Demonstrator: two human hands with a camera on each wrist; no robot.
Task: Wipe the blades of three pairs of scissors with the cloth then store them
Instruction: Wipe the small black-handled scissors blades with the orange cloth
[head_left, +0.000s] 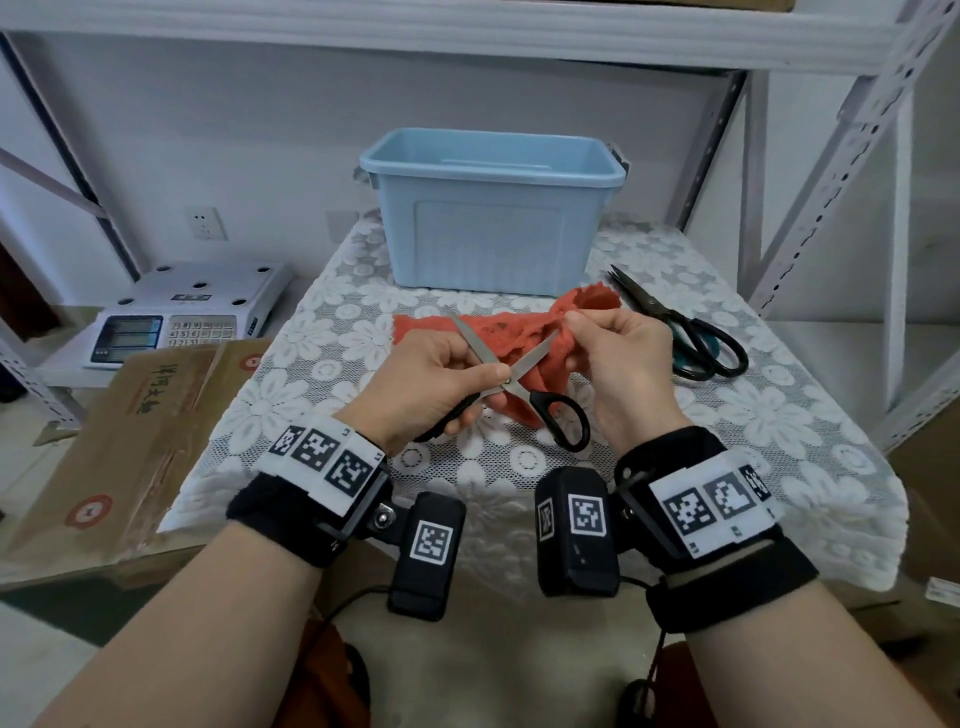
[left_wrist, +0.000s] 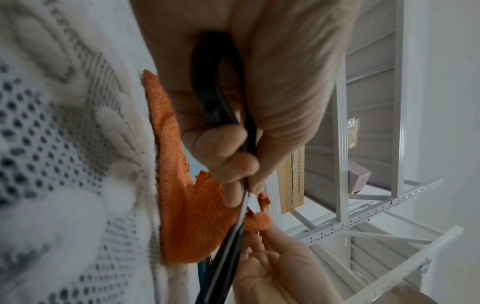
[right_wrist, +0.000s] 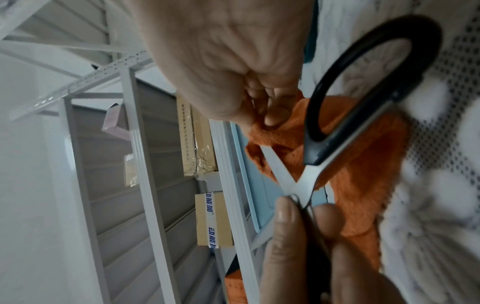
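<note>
A pair of black-handled scissors (head_left: 530, 360) is held above the lace-covered table (head_left: 753, 415), its blades spread in an X. My left hand (head_left: 441, 374) pinches it at the pivot, with one handle (left_wrist: 207, 92) inside the palm. The other handle loop (right_wrist: 324, 102) hangs free. My right hand (head_left: 613, 353) pinches the orange cloth (head_left: 431, 325) around the tip of the right blade (right_wrist: 275, 168). The rest of the cloth (left_wrist: 187, 216) lies on the table. More dark-handled scissors (head_left: 670, 317) lie to the right; I cannot tell if they are one pair or two.
An open light-blue bin (head_left: 488, 244) stands at the back of the table, behind the cloth. A weighing scale (head_left: 182, 312) and a cardboard box (head_left: 135, 426) sit to the left. White shelf uprights (head_left: 831, 182) rise at the right.
</note>
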